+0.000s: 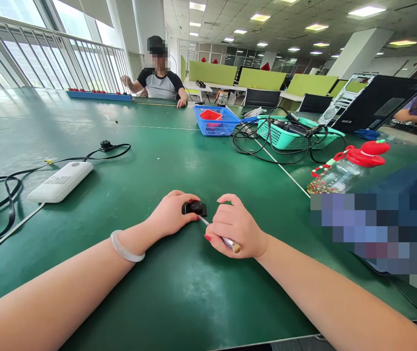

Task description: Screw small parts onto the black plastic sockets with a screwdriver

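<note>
A small black block-like part (197, 208) lies on the green tabletop in front of me; its exact kind is not clear. My left hand (169, 213) is closed on its left side, thumb in front and fingers behind. In my right hand (235, 226) is a screwdriver (230, 243) with a thin metal shaft and a tan-ended handle. The fingers wrap round the handle, hiding much of it. Its shaft points up and left to the front edge of the black part, close to my left thumb; whether the tip touches is unclear.
Left of my hands lie a white power strip (64, 181) and black cables. Further back stand a blue basket (217, 127), a turquoise basket (285, 139) with cables, and a computer case (372, 105). A red-lidded bottle (347, 170) is at right. Another person (160, 84) sits across.
</note>
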`<action>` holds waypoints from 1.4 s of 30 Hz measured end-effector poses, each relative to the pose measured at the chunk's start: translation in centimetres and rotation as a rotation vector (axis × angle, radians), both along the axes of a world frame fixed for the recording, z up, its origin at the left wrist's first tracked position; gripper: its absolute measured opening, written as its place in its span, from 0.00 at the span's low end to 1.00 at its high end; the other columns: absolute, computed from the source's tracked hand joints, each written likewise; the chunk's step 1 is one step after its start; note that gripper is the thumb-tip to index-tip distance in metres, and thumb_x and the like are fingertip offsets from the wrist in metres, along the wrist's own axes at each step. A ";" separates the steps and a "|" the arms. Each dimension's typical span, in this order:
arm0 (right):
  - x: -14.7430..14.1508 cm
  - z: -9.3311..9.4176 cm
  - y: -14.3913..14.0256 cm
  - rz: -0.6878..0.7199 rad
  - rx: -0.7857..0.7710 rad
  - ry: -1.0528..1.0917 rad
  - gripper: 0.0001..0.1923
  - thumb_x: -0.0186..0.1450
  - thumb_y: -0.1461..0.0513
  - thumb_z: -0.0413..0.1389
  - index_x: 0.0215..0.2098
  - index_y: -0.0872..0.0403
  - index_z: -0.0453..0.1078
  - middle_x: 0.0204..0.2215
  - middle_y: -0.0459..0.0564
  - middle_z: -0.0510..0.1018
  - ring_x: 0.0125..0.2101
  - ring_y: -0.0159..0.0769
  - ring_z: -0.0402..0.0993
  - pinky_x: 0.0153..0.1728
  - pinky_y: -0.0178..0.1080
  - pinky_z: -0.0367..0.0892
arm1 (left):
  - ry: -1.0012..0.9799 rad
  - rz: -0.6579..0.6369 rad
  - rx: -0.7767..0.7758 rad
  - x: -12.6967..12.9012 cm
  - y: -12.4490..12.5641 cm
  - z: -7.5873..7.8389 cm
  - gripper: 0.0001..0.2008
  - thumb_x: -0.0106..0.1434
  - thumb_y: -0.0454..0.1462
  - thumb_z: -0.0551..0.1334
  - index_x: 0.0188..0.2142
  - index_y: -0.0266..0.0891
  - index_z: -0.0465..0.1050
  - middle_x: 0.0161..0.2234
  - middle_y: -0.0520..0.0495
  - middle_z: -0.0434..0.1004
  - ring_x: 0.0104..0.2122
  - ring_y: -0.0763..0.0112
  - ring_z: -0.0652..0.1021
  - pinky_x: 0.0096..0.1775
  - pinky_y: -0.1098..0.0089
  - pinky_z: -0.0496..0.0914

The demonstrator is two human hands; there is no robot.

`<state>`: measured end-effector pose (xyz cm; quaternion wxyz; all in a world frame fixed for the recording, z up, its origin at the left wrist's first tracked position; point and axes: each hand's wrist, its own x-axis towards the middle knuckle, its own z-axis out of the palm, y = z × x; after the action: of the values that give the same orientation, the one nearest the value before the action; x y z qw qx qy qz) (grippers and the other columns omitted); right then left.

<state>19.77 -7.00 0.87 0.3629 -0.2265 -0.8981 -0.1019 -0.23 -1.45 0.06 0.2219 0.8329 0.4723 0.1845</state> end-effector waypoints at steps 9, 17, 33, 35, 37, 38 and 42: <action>-0.2 0.4 -0.5 -0.010 0.136 -0.159 0.14 0.65 0.61 0.52 0.22 0.52 0.68 0.16 0.41 0.64 0.22 0.30 0.57 0.49 0.46 0.58 | -0.021 0.008 -0.020 0.0 -0.1 0.0 0.18 0.57 0.43 0.64 0.48 0.49 0.74 0.47 0.50 0.78 0.53 0.58 0.70 0.56 0.57 0.67; -0.4 0.7 -0.7 -0.048 0.157 -0.234 0.15 0.66 0.60 0.53 0.21 0.52 0.67 0.17 0.40 0.65 0.23 0.30 0.57 0.50 0.46 0.57 | -0.021 0.001 -0.016 0.0 -0.2 0.0 0.18 0.57 0.44 0.63 0.48 0.48 0.74 0.47 0.49 0.78 0.52 0.58 0.71 0.56 0.57 0.67; 0.1 1.3 -0.8 -0.063 0.135 -0.249 0.15 0.65 0.63 0.53 0.20 0.52 0.66 0.16 0.40 0.64 0.22 0.30 0.56 0.52 0.46 0.57 | -0.012 0.003 -0.022 0.0 -0.2 -0.2 0.20 0.57 0.45 0.63 0.50 0.48 0.73 0.48 0.49 0.78 0.53 0.58 0.70 0.56 0.57 0.67; 0.1 1.3 -0.8 -0.058 0.132 -0.250 0.15 0.65 0.63 0.53 0.20 0.52 0.66 0.16 0.40 0.64 0.22 0.30 0.56 0.52 0.46 0.57 | -0.009 0.004 -0.023 0.0 -0.2 -0.2 0.20 0.57 0.45 0.63 0.50 0.49 0.73 0.48 0.48 0.77 0.53 0.57 0.71 0.55 0.57 0.67; 0.1 1.2 -0.8 -0.054 0.132 -0.248 0.15 0.65 0.63 0.53 0.20 0.52 0.66 0.16 0.39 0.64 0.22 0.30 0.56 0.52 0.46 0.57 | -0.010 0.005 -0.020 0.0 -0.2 -0.2 0.20 0.57 0.45 0.63 0.50 0.49 0.73 0.48 0.48 0.77 0.53 0.58 0.71 0.55 0.57 0.68; 0.1 1.2 -0.8 -0.052 0.133 -0.247 0.15 0.65 0.63 0.53 0.20 0.52 0.66 0.16 0.40 0.64 0.22 0.30 0.56 0.52 0.46 0.57 | -0.011 0.003 -0.019 0.0 -0.2 -0.2 0.20 0.57 0.45 0.63 0.50 0.49 0.72 0.48 0.48 0.77 0.52 0.58 0.71 0.55 0.57 0.68; 0.1 1.3 -0.7 -0.052 0.112 -0.279 0.15 0.66 0.62 0.53 0.20 0.52 0.66 0.17 0.40 0.65 0.23 0.30 0.57 0.52 0.46 0.57 | -0.020 0.006 -0.020 0.0 -0.1 -0.3 0.21 0.57 0.45 0.63 0.51 0.48 0.72 0.48 0.48 0.77 0.53 0.58 0.71 0.55 0.57 0.68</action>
<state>19.85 -7.73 2.13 0.2439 -0.2127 -0.9266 -0.1917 -0.23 -1.53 -0.24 0.2342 0.8272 0.4745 0.1890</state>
